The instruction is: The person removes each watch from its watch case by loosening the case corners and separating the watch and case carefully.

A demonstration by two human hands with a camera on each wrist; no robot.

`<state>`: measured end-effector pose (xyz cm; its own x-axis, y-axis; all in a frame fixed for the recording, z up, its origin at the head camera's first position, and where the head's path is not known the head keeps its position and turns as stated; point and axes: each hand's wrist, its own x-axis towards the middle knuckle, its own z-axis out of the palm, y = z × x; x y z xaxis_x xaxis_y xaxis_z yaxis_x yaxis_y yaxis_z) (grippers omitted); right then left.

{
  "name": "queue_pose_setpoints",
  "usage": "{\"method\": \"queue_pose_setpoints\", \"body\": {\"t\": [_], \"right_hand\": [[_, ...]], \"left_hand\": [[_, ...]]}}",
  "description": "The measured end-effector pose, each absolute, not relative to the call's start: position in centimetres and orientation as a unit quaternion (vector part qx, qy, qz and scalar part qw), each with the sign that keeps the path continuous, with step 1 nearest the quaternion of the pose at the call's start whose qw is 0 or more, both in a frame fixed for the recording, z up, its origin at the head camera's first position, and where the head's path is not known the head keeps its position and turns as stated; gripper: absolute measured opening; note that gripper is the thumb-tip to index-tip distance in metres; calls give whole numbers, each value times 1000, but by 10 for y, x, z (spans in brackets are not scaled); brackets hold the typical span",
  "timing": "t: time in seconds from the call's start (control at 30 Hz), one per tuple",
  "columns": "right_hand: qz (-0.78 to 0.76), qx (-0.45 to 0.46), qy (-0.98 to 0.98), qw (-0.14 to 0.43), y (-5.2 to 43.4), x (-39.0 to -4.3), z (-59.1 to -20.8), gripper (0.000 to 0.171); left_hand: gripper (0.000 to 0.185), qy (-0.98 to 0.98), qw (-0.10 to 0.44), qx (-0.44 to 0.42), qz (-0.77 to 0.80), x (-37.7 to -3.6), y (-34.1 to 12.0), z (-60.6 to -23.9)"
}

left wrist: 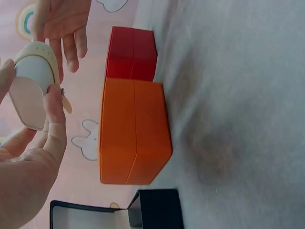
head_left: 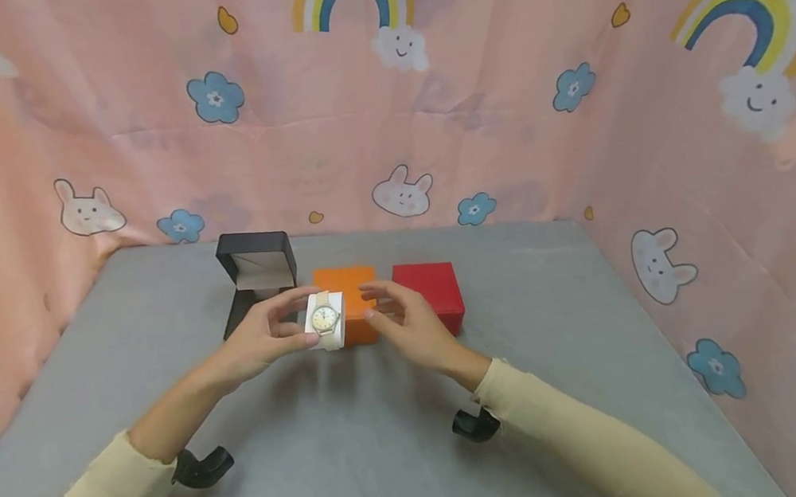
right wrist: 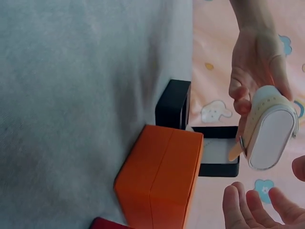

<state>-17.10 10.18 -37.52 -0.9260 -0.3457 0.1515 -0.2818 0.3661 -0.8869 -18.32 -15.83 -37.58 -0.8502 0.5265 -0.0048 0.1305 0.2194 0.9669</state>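
1. While the left hand (head_left: 263,337) curls its fingers (left wrist: 56,117) round a white cushion (head_left: 327,322), thumb on one side and fingers on the other, it holds it up above the table (head_left: 388,441).
2. One watch (head_left: 325,318) with a round pale dial and a cream strap is wrapped round that cushion, which is smooth, oblong and round-ended; the dial faces the head camera.
3. The right hand (head_left: 408,323) hovers just beside the cushion with its fingers (right wrist: 248,207) loosely spread and holding nothing; whether a fingertip touches the cushion cannot be told.
4. Just behind and below the hands stand three boxes in a row: one orange box (head_left: 348,301), shut and square-edged; one red box (head_left: 431,293), shut, close on its right; and one black box (head_left: 255,282) on its left, with the lid raised and a pale lining.
5. The table has a grey, felt-like cover.
6. Pink cloth (head_left: 500,111) printed with rainbows, rabbits and blue flowers hangs round the table.
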Motion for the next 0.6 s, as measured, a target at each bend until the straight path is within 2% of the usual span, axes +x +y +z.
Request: {"method": "queue_pose_setpoints", "body": {"t": [0.4, 0.6], "right_hand": [[-525, -219, 822, 29, 113, -172, -372, 49], [-528, -232, 816, 50, 117, -171, -373, 54]], "left_hand": [[69, 748, 166, 227, 602, -179, -141, -374], [69, 743, 167, 243, 601, -175, -133, -377]]}}
